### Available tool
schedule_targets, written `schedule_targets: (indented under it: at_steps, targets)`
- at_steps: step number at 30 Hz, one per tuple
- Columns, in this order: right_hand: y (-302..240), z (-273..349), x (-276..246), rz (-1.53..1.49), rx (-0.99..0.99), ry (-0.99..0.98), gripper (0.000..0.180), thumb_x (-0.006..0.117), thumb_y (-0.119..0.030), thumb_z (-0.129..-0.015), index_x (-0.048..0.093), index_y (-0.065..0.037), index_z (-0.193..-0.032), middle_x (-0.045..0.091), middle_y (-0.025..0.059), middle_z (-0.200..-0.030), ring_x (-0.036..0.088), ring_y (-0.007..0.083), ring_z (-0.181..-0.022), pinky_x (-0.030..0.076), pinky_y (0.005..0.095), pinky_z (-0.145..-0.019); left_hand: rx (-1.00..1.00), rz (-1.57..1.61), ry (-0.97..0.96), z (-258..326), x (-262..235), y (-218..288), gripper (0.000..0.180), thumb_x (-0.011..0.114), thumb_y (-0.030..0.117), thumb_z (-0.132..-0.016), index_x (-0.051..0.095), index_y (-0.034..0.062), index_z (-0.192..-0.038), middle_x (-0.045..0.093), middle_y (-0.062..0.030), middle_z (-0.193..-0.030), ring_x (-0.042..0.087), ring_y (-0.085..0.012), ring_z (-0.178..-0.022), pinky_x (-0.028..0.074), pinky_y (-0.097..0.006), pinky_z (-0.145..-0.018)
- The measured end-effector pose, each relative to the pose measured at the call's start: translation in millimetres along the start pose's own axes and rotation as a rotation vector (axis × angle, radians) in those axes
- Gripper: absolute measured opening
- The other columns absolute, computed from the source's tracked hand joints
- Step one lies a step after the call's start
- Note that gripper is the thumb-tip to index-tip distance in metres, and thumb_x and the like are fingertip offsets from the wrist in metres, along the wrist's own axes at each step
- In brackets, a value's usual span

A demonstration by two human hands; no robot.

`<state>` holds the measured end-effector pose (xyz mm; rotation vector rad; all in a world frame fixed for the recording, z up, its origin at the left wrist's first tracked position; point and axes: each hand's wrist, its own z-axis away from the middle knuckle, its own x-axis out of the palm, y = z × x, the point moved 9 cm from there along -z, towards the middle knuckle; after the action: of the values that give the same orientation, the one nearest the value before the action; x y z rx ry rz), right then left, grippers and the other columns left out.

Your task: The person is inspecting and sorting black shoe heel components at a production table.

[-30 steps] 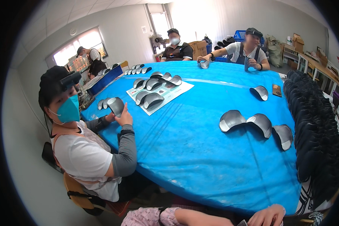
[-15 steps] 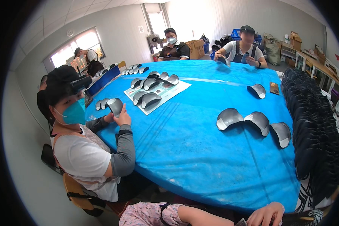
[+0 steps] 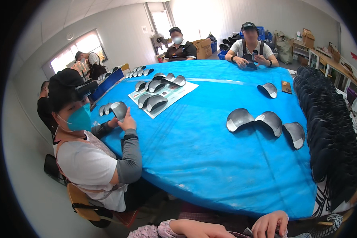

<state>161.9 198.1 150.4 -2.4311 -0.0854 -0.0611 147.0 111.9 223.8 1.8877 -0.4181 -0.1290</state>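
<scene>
Hands: only one of the wearer's hands [image 3: 270, 224] is seen, at the near edge right of centre, fingers curled down over a small dark grey object [image 3: 248, 232]; which hand it is cannot be told for certain, though the forearm [image 3: 194, 229] entering from the left suggests the left one. Whether the object is firmly gripped cannot be told; the other hand is not shown.
Held object: mostly cut off by the lower rim; its shape and long axis cannot be made out.
Nearest pieces: three curved grey shells [image 3: 265, 123] are laid in a row on the desk, far and slightly right of the hand, well apart from it; the row runs left to right, each piece arched with its hollow side down.
Desk: a large round desk [image 3: 210, 158] is covered in a bright blue cloth, smooth with faint creases.
Material: the shells look stiff and moulded, matt to faintly glossy, like shaped heel or toe parts.
Right side: a dense stack of black moulded pieces [image 3: 329, 119] is banked along the right edge.
Far left: more grey shells [image 3: 156, 95] are set out on a pale printed sheet.
Co-worker: a seated person at the left holds one shell [image 3: 119, 110] upright in both hands.
Others: two people are seated at the far side.
</scene>
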Motion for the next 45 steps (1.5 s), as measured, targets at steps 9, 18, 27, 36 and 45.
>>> schedule_targets:
  at_steps: [9,18,27,36,45]
  targets:
    - [7,-5,1,-0.041,0.019,0.076,0.036,0.047,-0.027,-0.089,0.055,0.006,-0.076,0.051,0.0212,-0.080,0.050,0.0374,-0.072,0.037,0.0441,-0.064,0.035,-0.044,-0.017,5,3,33,0.042,0.052,0.037,-0.088,0.058,-0.0022,-0.101,0.058,-0.0149,-0.084,0.054,-0.0267,-0.074,0.041,-0.036,-0.066]
    - [14,2,5,-0.079,0.043,0.057,0.038,0.046,-0.027,-0.090,0.055,0.007,-0.076,0.053,0.0205,-0.078,0.050,0.0356,-0.065,0.038,0.0449,-0.067,0.031,-0.067,-0.039,5,14,31,0.040,0.051,0.036,-0.088,0.059,-0.0012,-0.101,0.059,-0.0148,-0.085,0.055,-0.0267,-0.075,0.042,-0.035,-0.066]
    - [4,5,9,-0.071,0.033,0.164,0.033,0.045,-0.024,-0.091,0.047,-0.001,-0.067,0.042,0.0149,-0.070,0.040,0.0322,-0.061,0.032,0.0426,-0.061,-0.177,-0.272,0.022,-7,12,-47,0.038,0.051,0.035,-0.089,0.060,-0.0002,-0.101,0.061,-0.0148,-0.086,0.056,-0.0266,-0.075,0.043,-0.035,-0.066]
    - [-11,-33,8,0.110,0.234,-0.047,0.038,0.044,-0.028,-0.090,0.050,0.006,-0.074,0.049,0.0218,-0.075,0.048,0.0414,-0.071,0.037,0.0473,-0.063,-0.365,-0.436,0.122,10,2,-73,0.036,0.051,0.033,-0.089,0.061,0.0008,-0.101,0.062,-0.0148,-0.087,0.058,-0.0265,-0.076,0.044,-0.035,-0.066]
    - [-24,-135,48,0.244,0.383,-0.237,0.043,0.054,-0.039,-0.086,0.058,0.002,-0.100,0.054,0.0159,-0.097,0.053,0.0285,-0.076,0.045,0.0344,-0.064,-0.222,-0.252,0.133,19,46,-35,0.032,0.050,0.027,-0.091,0.059,0.0016,-0.108,0.063,-0.0173,-0.097,0.061,-0.0250,-0.087,0.046,-0.032,-0.072]
